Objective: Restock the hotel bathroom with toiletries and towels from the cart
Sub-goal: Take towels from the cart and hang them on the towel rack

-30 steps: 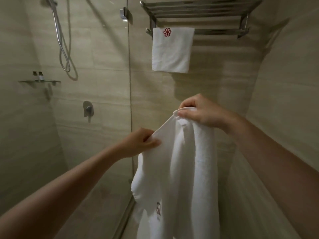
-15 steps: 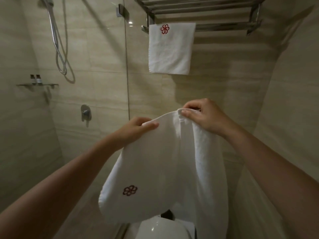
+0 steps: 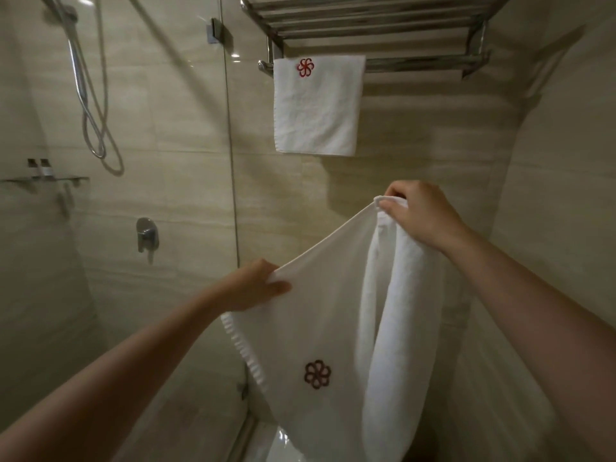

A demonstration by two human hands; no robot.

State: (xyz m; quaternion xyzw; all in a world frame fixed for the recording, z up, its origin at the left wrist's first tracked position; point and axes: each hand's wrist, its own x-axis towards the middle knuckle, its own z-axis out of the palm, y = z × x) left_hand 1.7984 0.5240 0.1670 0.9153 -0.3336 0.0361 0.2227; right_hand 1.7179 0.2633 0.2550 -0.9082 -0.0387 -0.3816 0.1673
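A white towel (image 3: 333, 321) with a dark red flower emblem hangs spread between my hands. My left hand (image 3: 256, 285) pinches its upper edge at the lower left. My right hand (image 3: 420, 215) grips the other top corner, higher and to the right, where the cloth bunches in folds. Above, a chrome towel rack (image 3: 416, 63) is fixed to the tiled wall. A smaller white towel (image 3: 316, 108) with a red emblem hangs from the rack's front bar at its left end.
A glass shower screen (image 3: 230, 161) stands to the left, with a shower hose (image 3: 93, 105), a mixer tap (image 3: 146, 235) and a small shelf (image 3: 46, 179) with two bottles behind it. A tiled side wall is close on the right. A white toilet (image 3: 280, 445) shows below the towel.
My hands have drawn apart, spreading the towel wider. My left hand has dropped lower and my right hand has shifted to the right. The view has tilted up a little.
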